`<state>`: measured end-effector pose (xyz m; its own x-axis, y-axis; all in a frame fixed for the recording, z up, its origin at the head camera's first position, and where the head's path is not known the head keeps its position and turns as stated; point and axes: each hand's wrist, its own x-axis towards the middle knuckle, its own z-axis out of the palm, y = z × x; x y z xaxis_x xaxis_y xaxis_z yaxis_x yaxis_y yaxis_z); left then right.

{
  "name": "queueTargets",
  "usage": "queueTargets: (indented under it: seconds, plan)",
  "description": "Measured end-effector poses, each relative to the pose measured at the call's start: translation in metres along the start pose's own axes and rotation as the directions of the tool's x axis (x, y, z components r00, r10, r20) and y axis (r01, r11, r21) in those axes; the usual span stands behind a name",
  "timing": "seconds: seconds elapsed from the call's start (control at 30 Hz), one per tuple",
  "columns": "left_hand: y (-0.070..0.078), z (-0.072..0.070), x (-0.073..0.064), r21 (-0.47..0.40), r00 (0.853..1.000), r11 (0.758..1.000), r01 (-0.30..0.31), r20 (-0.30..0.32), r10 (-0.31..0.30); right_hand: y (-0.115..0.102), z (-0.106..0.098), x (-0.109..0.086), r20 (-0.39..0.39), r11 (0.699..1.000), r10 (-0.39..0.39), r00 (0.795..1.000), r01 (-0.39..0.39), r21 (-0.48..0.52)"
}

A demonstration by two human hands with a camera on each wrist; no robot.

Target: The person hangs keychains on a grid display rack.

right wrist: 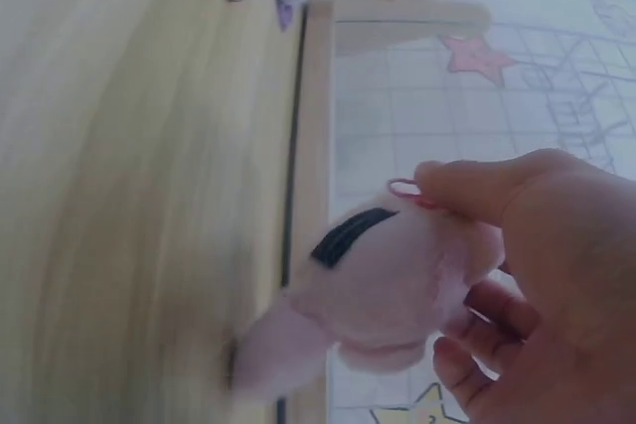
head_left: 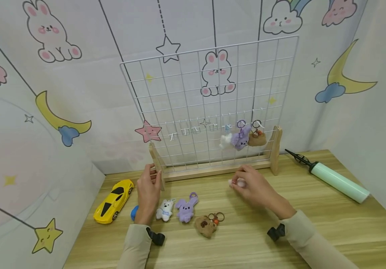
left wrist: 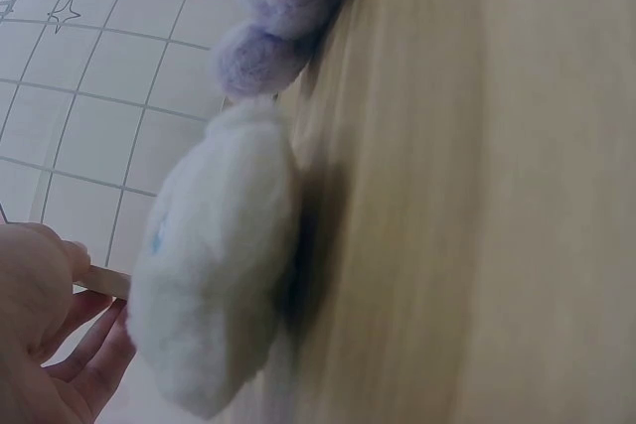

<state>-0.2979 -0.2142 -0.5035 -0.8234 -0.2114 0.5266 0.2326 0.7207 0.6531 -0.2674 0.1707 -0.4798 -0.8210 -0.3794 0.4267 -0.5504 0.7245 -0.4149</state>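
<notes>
At the left end of a white wire grid rack, my left hand (head_left: 148, 190) grips the wooden foot (head_left: 157, 162), thumb on one side and fingers on the other. My right hand (head_left: 255, 188) pinches a pink plush keychain (right wrist: 378, 295) by its top, low over the table before the rack's wooden base bar (head_left: 213, 170); a dark strip shows on the plush. Between the hands lie a white plush keychain (head_left: 165, 210), a purple long-eared one (head_left: 186, 210) and a brown one (head_left: 205, 226) with a ring.
White, purple (head_left: 242, 139) and brown (head_left: 257, 139) plush keychains hang at the grid's (head_left: 179, 93) right; several small hooks line its left. A yellow toy car (head_left: 114, 201) and a partly hidden blue object (head_left: 134, 213) are at left, a mint-green hand pump (head_left: 339, 181) at right.
</notes>
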Motion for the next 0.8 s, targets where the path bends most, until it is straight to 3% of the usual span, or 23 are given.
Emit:
queueTargets:
  seconds: [0.33, 0.57, 0.7, 0.8]
  plan:
    - [0.0, 0.0, 0.0, 0.015, 1.0, 1.0, 0.002, 0.004, -0.002, 0.001, -0.017, 0.007, -0.113, 0.967, 0.019, 0.993, 0.011, 0.254]
    - [-0.002, 0.0, 0.0, 0.013, 1.0, 1.0, 0.005, 0.006, -0.005, -0.001, -0.025, 0.008, -0.048, 0.915, 0.128, 0.991, -0.1, 0.391]
    - [-0.001, 0.0, 0.0, 0.001, 1.0, 1.0, 0.005, 0.005, -0.005, 0.0, -0.027, 0.008, -0.016, 0.879, 0.155, 0.988, -0.13, 0.458]
    - [-0.001, 0.0, 0.0, -0.003, 1.0, 1.0, 0.006, 0.005, -0.006, 0.001, -0.027, 0.009, -0.018, 0.872, 0.153, 0.988, -0.126, 0.474]
